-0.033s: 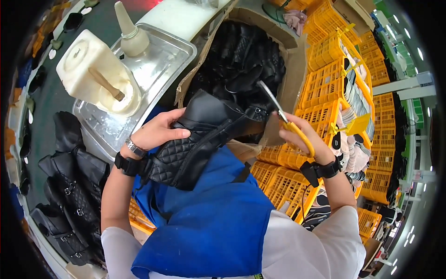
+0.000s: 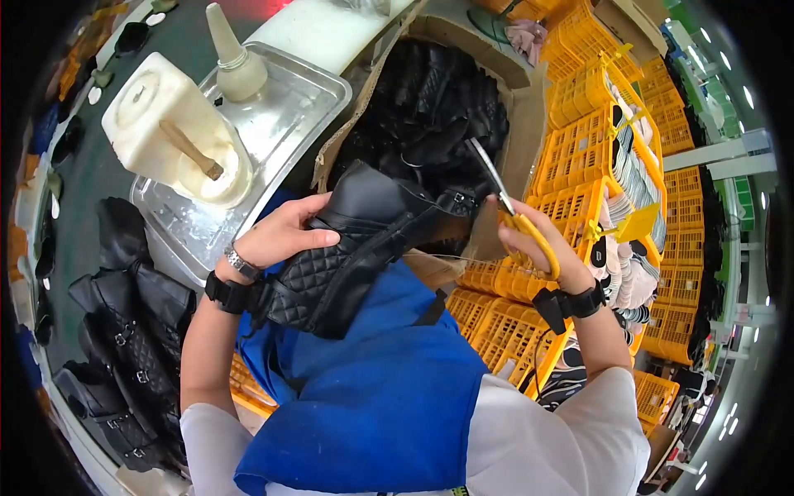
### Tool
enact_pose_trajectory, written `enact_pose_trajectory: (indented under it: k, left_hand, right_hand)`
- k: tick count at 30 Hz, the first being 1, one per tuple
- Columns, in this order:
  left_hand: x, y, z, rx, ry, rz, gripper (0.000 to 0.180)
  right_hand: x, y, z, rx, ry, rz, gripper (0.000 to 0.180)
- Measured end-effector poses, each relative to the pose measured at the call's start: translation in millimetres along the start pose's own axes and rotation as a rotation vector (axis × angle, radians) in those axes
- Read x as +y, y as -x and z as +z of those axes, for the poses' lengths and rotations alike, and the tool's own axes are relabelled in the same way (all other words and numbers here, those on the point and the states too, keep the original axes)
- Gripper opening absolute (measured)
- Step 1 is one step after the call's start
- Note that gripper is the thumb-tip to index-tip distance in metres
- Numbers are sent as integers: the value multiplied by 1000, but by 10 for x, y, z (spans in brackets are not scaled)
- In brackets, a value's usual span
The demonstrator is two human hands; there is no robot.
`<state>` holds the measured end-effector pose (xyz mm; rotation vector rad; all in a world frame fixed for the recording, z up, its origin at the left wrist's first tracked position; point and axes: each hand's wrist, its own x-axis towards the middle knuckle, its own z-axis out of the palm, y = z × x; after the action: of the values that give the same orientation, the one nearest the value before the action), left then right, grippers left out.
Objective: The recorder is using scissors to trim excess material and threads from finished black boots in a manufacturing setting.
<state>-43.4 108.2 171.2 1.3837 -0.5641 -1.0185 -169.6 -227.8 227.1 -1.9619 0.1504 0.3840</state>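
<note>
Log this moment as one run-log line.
left hand: holds black quilted boot on lap | right hand: yellow-handled scissors, blades at boot top | behind: metal tray

Bright, even overhead lighting, strong fisheye bending toward a black circular rim, glare on the metal tray (image 2: 281, 107), soft shadows under the black boot (image 2: 347, 248), centre sharp, far yellow crates (image 2: 579, 140) slightly soft, colours vivid, no motion blur

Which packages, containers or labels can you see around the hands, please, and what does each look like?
Cardboard box: ahead, brown, open, full of black pieces.
White tub: left, on a metal tray, squarish.
Cone-tipped bottle: on the tray, cream.
Yellow crates: right, slatted, stacked.
No labels or screens.
</note>
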Motion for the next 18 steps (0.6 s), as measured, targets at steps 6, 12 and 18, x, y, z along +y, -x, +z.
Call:
enact_pose_trajectory:
  k: [6,12,18]
  left_hand:
    - [76,371,36,116,-87,94,60]
    - [474,1508,264,553,-54,339,68]
    - [525,3276,921,1816,-61,444,66]
  right_hand:
    - [340,-207,224,172,-804,116,45]
    - [509,-373,581,168,-840,106,41]
    - [594,-698,828,16,-811,124,34]
